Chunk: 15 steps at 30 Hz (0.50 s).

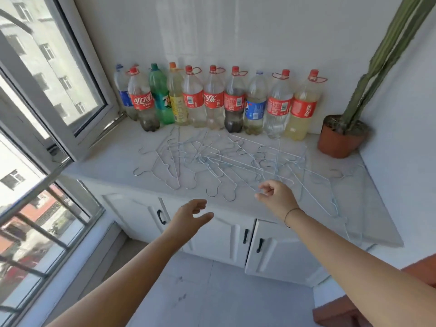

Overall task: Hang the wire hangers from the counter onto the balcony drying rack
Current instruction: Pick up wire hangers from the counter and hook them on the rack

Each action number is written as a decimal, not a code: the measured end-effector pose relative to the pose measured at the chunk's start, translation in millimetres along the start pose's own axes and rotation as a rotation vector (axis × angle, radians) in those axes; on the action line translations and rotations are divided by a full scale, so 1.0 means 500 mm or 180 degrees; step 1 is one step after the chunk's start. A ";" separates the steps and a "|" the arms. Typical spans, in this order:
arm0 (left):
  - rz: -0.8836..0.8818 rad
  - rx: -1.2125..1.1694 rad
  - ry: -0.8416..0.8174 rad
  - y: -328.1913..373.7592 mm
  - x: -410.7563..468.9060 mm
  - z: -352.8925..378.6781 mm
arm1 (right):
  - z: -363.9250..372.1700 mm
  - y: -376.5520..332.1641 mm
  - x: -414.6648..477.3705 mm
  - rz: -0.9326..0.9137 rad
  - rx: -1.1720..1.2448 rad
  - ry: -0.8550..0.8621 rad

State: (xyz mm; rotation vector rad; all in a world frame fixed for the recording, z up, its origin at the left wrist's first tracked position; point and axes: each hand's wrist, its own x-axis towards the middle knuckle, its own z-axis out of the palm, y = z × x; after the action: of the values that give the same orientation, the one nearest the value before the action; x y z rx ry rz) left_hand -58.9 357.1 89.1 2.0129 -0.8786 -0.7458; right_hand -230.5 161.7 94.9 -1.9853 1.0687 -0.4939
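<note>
Wire everywhere, basically: a tangled spread of thin pale wire hangers [226, 161] lies flat across the white counter [106, 166], in front of a row of plastic bottles [212, 100] along the far wall, with a potted cactus [342, 135] at the far right. The drying rack isn't in view at all. The right hand [276, 197] is clearly the nearer one; it sits over the near edge of the pile, fingers [262, 188] curled in toward the thumb right at the strands. It looks like they're closing on one wire there, but the wire is so thin I honestly can't tell if it's actually pinched. The left hand [191, 214] hangs short of the counter edge, out over the cabinet doors [278, 251], fingers loosely spread and holding nothing. What matters for the pick, I'd say: the hangers run mostly diagonally, hooks pointing toward the near-left, so the nearest hooks [221, 197] sit just left of the right hand and just beyond the left. They overlap a lot, so pulling one could drag its neighbours along.
</note>
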 end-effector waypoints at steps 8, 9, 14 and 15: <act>-0.0478 -0.0313 0.0201 -0.028 0.142 0.054 | 0.078 0.056 0.234 -0.0092 -0.0470 -0.0492; -0.0530 -0.0351 0.0209 -0.034 0.155 0.055 | 0.095 0.060 0.255 -0.0100 -0.0530 -0.0549; -0.0722 -0.0507 0.0251 -0.058 0.225 0.050 | 0.184 0.073 0.339 -0.0099 -0.0830 -0.0853; -0.0740 -0.0516 0.0270 -0.060 0.241 0.049 | 0.199 0.075 0.350 -0.0105 -0.0863 -0.0895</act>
State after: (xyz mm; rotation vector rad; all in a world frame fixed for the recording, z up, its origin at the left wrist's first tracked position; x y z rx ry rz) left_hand 3.0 265.0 28.4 2.0052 -0.5233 -0.8253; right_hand -85.9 52.6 -0.4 -2.2316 0.9654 -0.0823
